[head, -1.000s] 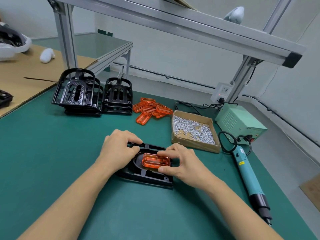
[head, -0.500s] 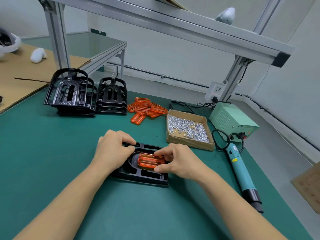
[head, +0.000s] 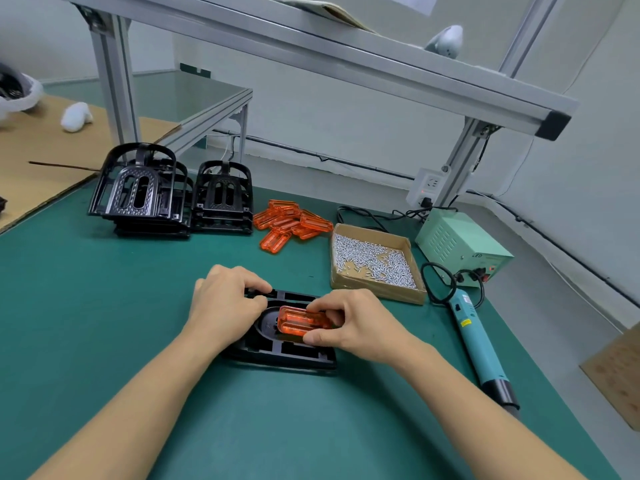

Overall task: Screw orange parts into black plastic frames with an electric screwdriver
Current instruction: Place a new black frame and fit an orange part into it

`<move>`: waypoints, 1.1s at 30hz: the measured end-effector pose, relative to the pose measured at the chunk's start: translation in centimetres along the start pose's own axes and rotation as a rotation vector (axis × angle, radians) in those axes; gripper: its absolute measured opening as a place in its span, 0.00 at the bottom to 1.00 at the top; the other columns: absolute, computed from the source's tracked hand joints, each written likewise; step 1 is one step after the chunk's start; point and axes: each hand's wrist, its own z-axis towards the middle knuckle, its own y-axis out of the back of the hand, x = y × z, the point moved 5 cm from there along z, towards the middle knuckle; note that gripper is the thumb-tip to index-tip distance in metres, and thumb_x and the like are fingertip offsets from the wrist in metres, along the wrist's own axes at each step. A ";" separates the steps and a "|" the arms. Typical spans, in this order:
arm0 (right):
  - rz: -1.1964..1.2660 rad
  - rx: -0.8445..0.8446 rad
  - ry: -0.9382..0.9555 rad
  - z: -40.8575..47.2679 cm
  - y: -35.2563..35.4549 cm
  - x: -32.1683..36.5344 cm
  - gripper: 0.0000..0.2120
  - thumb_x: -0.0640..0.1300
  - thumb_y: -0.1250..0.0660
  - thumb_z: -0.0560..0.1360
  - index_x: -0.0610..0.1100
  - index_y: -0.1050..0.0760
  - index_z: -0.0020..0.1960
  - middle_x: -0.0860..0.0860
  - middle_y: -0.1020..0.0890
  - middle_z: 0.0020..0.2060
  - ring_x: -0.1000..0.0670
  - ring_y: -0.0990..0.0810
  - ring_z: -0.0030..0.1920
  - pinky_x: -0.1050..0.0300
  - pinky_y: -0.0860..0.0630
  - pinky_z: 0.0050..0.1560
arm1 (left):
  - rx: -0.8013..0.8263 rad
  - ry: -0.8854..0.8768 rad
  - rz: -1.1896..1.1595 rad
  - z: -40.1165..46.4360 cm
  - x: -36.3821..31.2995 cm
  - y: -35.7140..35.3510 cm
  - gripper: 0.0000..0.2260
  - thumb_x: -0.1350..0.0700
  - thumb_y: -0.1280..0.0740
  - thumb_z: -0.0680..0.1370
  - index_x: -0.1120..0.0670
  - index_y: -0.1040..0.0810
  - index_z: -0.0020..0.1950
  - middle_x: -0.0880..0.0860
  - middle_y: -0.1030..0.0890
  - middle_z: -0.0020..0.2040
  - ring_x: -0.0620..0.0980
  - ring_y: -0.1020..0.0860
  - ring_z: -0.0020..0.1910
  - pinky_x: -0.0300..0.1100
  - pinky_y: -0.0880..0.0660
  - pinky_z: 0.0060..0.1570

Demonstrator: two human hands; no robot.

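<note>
- The person's left hand [head: 227, 301] is resting on the far left part of a flat black plastic frame [head: 277, 349], with its fingers curled over the frame's far edge and gripping it against the green table mat [head: 104, 323].
- The person's right hand [head: 353, 323] is pinching a translucent orange oblong plastic part [head: 299, 320] in a narrow grip: the fingertips [head: 320, 308] are lying along the part's far side and the thumb [head: 320, 337] is pressing on its near side.
- The orange part is sitting over the oval recess in the middle of the black frame, with its right end hidden under the right hand; whether it is fully seated cannot be told.
- The black frame is lying flat on the mat near the centre of the bench, between the two forearms.
- A teal electric screwdriver with a black tip [head: 479, 344] is lying on the mat to the right of the right hand, apart from it, with its black cord [head: 441, 282] looping up toward a pale green metal power box [head: 460, 245].
- A shallow brown cardboard box of small silver screws [head: 374, 263] is sitting just beyond the right hand, between the frame and the power box.
- A loose pile of orange plastic parts [head: 289, 223] is lying beyond the cardboard box's left side.
- Two stacks of black plastic frames [head: 173, 199] are standing at the far left of the mat, just beside the orange pile.
- A silver aluminium beam [head: 346, 60] is crossing overhead above the bench.
</note>
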 end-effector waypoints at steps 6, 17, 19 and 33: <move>-0.072 0.092 0.003 1.4 -0.1 0.5 0.23 0.56 0.24 0.68 0.48 0.20 0.60 0.57 0.26 0.32 0.56 0.29 0.34 0.63 0.35 0.35 | -0.027 -0.133 0.084 -0.4 -0.7 0.2 0.09 0.57 0.31 0.74 0.42 0.18 0.47 0.39 0.22 0.53 0.42 0.33 0.62 0.39 0.48 0.55; 0.092 0.106 -0.070 0.0 0.3 -1.4 0.24 0.51 0.22 0.68 0.51 0.22 0.63 0.57 0.26 0.34 0.60 0.29 0.33 0.69 0.33 0.36 | 0.197 -0.296 0.179 -1.0 -1.2 -1.6 0.12 0.43 0.28 0.69 0.38 0.20 0.52 0.34 0.28 0.54 0.37 0.37 0.63 0.47 0.54 0.68; 0.138 0.072 -0.101 -0.7 0.5 -2.3 0.23 0.48 0.22 0.68 0.50 0.21 0.62 0.57 0.26 0.35 0.60 0.29 0.34 0.67 0.33 0.38 | 0.204 -0.305 0.163 -1.0 -1.1 -1.6 0.12 0.42 0.28 0.69 0.37 0.20 0.51 0.34 0.28 0.54 0.36 0.37 0.62 0.47 0.54 0.67; 0.040 -0.173 -0.190 -3.2 2.3 -3.5 0.21 0.51 0.27 0.72 0.53 0.24 0.64 0.56 0.25 0.44 0.56 0.26 0.43 0.61 0.29 0.51 | 0.138 -0.329 0.294 -0.6 -1.6 -3.0 0.14 0.41 0.31 0.72 0.40 0.20 0.57 0.39 0.30 0.50 0.42 0.36 0.57 0.41 0.48 0.59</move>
